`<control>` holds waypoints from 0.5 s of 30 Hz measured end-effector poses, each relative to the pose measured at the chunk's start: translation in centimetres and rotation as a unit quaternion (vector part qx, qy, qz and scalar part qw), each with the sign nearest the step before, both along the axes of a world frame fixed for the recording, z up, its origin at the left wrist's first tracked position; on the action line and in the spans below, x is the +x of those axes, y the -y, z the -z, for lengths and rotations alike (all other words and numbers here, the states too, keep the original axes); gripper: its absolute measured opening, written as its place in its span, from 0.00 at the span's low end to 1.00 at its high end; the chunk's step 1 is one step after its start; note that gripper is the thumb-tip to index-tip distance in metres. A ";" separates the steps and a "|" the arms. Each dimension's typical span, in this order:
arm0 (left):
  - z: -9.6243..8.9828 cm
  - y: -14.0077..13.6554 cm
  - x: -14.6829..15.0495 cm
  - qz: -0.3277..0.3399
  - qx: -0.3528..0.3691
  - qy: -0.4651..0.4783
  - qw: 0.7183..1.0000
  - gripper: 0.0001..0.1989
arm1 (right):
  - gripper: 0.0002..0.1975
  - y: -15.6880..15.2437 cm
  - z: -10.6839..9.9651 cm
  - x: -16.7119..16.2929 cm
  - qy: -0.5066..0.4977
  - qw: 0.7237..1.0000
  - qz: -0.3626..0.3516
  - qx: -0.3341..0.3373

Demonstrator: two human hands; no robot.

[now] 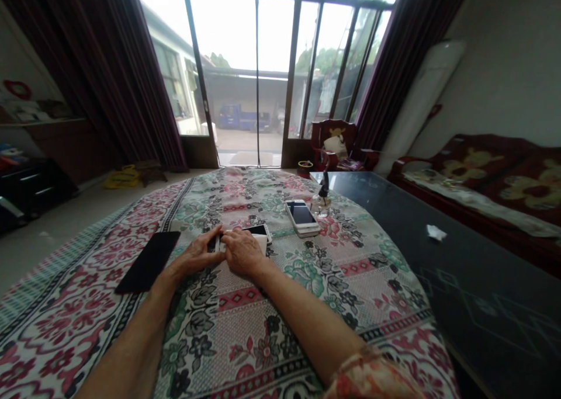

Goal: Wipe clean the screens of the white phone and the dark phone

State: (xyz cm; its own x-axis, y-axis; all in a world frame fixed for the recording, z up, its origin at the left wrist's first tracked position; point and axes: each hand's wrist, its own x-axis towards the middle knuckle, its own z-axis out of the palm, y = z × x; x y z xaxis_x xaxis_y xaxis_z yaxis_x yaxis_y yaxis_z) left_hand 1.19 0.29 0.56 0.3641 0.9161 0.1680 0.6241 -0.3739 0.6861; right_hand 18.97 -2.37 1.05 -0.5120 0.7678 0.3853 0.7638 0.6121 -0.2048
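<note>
Both hands meet over the patterned tablecloth, around a small flat object with a white edge and a dark part, mostly hidden by the fingers. My left hand (197,254) grips its left side, thumb and fingers closing on it. My right hand (243,253) presses curled fingers on its top; a white flat piece (262,243) shows beside that hand. Just behind lies a white-edged phone (259,231), partly covered. To the right, a white phone (302,213) rests on top of a small stack. A black flat slab (149,262) lies left of my left hand.
Beyond the stacked phone stands a small glass bottle (323,203) with a dark top. The round table's tablecloth (302,340) hangs over its edge. At right is a low dark table (394,224) with a crumpled white tissue (436,233), before a wooden sofa (482,171).
</note>
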 end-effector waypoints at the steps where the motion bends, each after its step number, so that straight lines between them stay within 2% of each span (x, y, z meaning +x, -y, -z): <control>1: 0.0 0.0 0.0 -0.002 -0.001 0.003 1.000 0.43 | 0.12 0.0 0.1 0.0 -0.005 1.000 -0.002 0.001; 7: 0.3 0.0 0.0 0.006 -0.019 0.013 1.000 0.45 | 0.14 -0.3 0.3 1.8 -0.022 1.000 0.022 -0.001; 15: 0.5 -0.1 -0.2 0.010 -0.008 0.014 1.000 0.43 | 0.13 -0.7 0.5 5.9 -0.075 0.990 0.118 -0.007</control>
State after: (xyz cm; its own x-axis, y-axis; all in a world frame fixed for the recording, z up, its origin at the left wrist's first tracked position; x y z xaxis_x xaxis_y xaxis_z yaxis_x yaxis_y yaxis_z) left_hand 0.98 0.36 0.07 0.3782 0.9112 0.1634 0.5975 -0.3750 0.7088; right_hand 24.82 -1.66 0.53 -0.2549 0.8649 0.4325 0.8459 0.4161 -0.3336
